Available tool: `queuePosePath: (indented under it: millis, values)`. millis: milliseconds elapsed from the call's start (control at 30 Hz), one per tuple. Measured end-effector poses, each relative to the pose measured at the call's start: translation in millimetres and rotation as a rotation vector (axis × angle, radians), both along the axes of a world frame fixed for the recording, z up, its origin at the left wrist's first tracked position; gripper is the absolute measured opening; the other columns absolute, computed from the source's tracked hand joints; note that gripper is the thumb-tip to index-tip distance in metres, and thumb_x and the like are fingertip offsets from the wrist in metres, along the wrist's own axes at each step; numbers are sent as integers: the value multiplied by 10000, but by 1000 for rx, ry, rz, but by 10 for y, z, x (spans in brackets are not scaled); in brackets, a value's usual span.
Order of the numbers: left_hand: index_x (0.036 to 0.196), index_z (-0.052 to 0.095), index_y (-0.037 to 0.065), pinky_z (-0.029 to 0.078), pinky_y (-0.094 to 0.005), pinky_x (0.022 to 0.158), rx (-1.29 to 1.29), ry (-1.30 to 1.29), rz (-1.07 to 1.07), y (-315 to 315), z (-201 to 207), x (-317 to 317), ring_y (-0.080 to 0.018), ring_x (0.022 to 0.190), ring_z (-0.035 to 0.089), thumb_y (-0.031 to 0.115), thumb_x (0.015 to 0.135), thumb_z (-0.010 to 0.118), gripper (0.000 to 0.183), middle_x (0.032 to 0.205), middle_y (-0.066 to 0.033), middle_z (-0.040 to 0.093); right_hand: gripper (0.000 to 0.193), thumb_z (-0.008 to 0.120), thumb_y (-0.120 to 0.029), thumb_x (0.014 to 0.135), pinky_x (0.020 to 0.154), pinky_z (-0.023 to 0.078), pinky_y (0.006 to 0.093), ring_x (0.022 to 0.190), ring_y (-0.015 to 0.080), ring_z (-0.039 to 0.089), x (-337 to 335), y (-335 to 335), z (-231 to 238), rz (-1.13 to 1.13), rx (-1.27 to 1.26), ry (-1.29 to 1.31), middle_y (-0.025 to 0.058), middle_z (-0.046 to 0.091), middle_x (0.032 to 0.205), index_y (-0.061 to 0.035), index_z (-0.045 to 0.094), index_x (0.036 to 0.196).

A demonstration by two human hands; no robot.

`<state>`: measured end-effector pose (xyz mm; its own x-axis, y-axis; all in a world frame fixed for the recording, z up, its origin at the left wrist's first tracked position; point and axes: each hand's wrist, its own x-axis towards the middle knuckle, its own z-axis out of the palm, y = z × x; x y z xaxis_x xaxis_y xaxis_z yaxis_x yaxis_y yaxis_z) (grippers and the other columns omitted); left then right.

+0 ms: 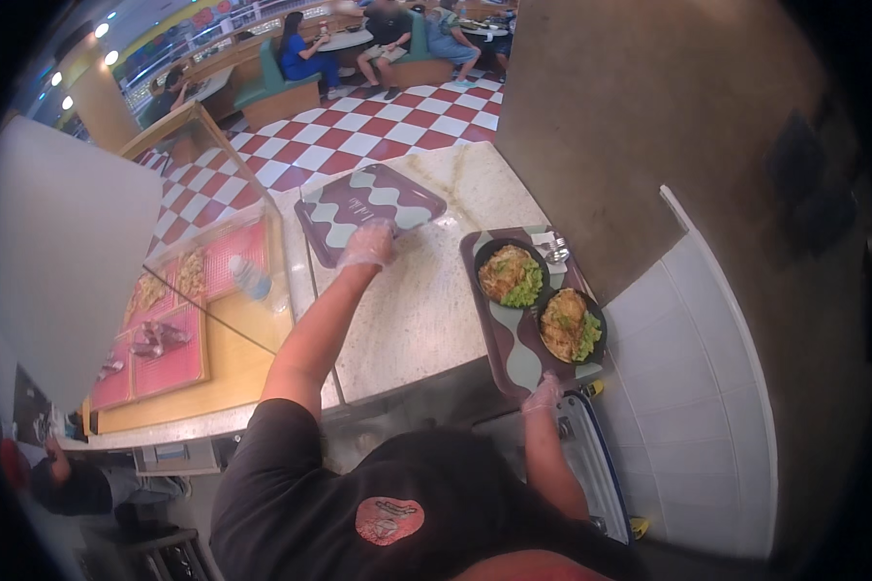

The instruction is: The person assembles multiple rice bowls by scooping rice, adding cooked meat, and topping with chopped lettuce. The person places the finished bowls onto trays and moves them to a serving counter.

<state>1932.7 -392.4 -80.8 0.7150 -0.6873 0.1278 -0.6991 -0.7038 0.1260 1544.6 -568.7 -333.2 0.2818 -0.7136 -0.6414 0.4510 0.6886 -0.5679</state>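
Note:
My left hand [368, 246], in a clear plastic glove, reaches across the counter and closes on the near edge of a serving tray [344, 232] patterned in maroon and pale green. Nothing stands on that tray. Nearer to me on the right, my gloved right hand [544, 392] grips the near rim of a second patterned tray [506, 366]. On this one sit two dark round dishes of food: the farther dish [511, 275] and the nearer dish [571, 327], both with browned food and green lettuce. Metal cutlery [556, 253] lies on a white napkin at its far right corner.
The pale stone counter [412, 315] runs beneath both trays. To the left, a clear-sided display case [283, 254] holds pink trays [176, 349] of food and a plastic bottle [250, 278]. A white tiled ledge [693, 358] borders the right; people sit beyond the checkered floor [358, 126].

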Motion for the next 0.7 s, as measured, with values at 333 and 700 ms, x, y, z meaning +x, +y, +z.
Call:
queuePosePath:
  millis: [333,700]
  values:
    - [994,696,75,539,-470,858,-106,-110,107,92,1180,-1264,-387,978,680,60,824,596,198,1028,-199,706,247,627,-207,997,633,545,378,792,236,671,-38,70,47,692,61,-103,93,626,1008,-44,554,1168]
    - [969,656,14,501,-508,856,-142,-104,263,292,1716,-2865,-454,995,633,47,872,613,111,981,-254,670,284,666,-305,972,669,578,349,772,224,698,102,570,226,1129,21,-269,80,684,885,-49,627,1088]
